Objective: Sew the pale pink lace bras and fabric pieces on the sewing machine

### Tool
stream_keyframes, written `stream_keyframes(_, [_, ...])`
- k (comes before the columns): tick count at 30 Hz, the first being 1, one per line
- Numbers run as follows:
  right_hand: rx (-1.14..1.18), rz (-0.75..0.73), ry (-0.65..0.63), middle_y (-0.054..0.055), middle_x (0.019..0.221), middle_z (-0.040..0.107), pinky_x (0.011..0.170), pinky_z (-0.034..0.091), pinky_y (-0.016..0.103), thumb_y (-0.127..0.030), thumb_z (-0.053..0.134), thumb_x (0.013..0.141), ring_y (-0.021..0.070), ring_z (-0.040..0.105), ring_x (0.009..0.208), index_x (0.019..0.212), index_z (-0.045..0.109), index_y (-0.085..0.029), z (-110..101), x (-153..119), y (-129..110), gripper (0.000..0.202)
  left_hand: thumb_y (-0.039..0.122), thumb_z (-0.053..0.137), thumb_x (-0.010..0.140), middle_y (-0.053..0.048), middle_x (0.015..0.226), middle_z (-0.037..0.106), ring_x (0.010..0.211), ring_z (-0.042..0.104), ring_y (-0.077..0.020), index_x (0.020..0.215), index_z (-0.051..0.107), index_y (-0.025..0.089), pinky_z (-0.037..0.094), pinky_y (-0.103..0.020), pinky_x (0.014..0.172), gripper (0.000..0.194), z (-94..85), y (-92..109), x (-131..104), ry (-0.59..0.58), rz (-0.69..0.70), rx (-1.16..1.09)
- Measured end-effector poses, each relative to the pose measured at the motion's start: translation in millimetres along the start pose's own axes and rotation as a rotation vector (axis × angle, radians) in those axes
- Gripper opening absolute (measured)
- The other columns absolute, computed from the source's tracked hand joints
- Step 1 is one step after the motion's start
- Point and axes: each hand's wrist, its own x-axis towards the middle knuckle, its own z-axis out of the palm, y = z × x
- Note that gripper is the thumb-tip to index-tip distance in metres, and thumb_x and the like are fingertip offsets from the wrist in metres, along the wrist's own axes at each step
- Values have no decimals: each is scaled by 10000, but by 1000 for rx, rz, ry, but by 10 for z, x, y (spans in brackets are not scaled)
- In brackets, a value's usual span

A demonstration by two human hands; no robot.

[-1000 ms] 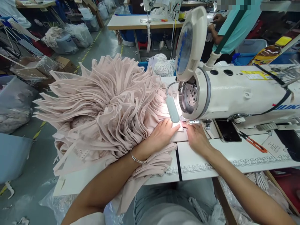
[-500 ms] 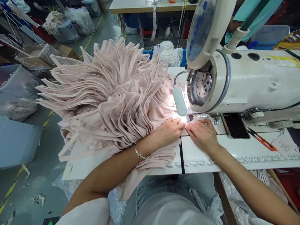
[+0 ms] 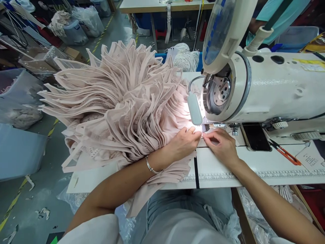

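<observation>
A large heap of pale pink fabric pieces [image 3: 132,98] covers the left of the white sewing table [image 3: 218,173]. My left hand [image 3: 186,142] lies at the heap's right edge, its fingers closed on the pink fabric just below the lit needle area. Close beside it, my right hand [image 3: 222,144] pinches with thumb and forefinger at the fabric's edge; what lies between those fingertips is too small to make out. Above both hands stands the white sewing machine [image 3: 276,91], with a small lamp [image 3: 194,109] shining on the fabric.
A black phone [image 3: 256,137], orange-handled snips [image 3: 286,155] and a paper note [image 3: 310,157] lie right of my hands. A magnifier [image 3: 218,32] juts over the machine head. White lace [image 3: 186,57] sits behind the table. Another person's teal sleeve [image 3: 281,18] shows at the back right.
My right hand has turned slightly and its thumb and forefinger now form a rounder pinch. My left hand has barely moved. The whole view has shifted a little.
</observation>
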Motion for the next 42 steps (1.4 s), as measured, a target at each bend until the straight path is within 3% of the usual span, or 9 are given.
stream_keyframes(4, [42, -149, -20, 19, 827, 773, 805, 506, 338, -200, 597, 938, 185, 685, 783, 883, 737, -229, -52, -8, 70, 152, 93, 359, 1037, -88, 874, 605, 887, 544, -210, 964, 648, 100, 399, -325, 756, 298, 14, -34, 28, 7, 2, -34])
stream_keyframes(10, [68, -206, -110, 13, 920, 787, 825, 517, 365, -87, 477, 869, 200, 707, 880, 1046, 764, -251, -112, -29, 132, 375, 67, 343, 1026, -94, 835, 595, 860, 545, -212, 895, 634, 108, 426, -319, 746, 322, 26, -24, 50, 19, -21, -60])
stream_keyframes(15, [11, -318, -98, 15, 1020, 782, 846, 493, 355, -77, 525, 855, 198, 688, 943, 1048, 771, -261, -110, -46, 121, 364, 42, 360, 1001, -94, 844, 609, 867, 563, -223, 854, 620, 122, 457, -330, 746, 309, 16, -23, 39, -4, -38, -102])
stream_keyframes(20, [-106, -221, -100, 29, 1044, 755, 861, 459, 360, -68, 488, 905, 202, 650, 961, 911, 759, -242, -62, -41, 65, 322, 48, 357, 999, -132, 1106, 626, 1045, 583, -232, 990, 592, 113, 478, -363, 926, 245, -23, -58, -51, 65, -98, -162])
stream_keyframes(25, [-99, -219, -95, 28, 1101, 741, 898, 467, 351, -54, 478, 916, 196, 642, 1010, 941, 745, -245, -44, -32, 61, 329, -1, 376, 956, -157, 1264, 587, 1278, 530, -251, 1069, 560, 127, 433, -404, 1098, 251, -9, -118, -110, 49, -77, -262])
stream_keyframes(34, [-104, -245, -118, 31, 1161, 750, 932, 505, 371, -53, 453, 922, 202, 665, 1077, 1008, 744, -244, -54, -38, 85, 358, -50, 370, 891, -151, 1319, 571, 1327, 512, -261, 1121, 547, 154, 433, -468, 1129, 355, 56, -126, -100, 24, -117, -350])
stream_keyframes(42, [-191, -186, -175, 48, 1206, 738, 894, 520, 381, -57, 435, 909, 217, 675, 1018, 1083, 726, -218, -15, -30, 76, 376, 21, 384, 946, -122, 1342, 566, 1227, 557, -236, 1203, 550, 172, 367, -474, 1170, 341, 60, -122, -68, 33, -197, -326])
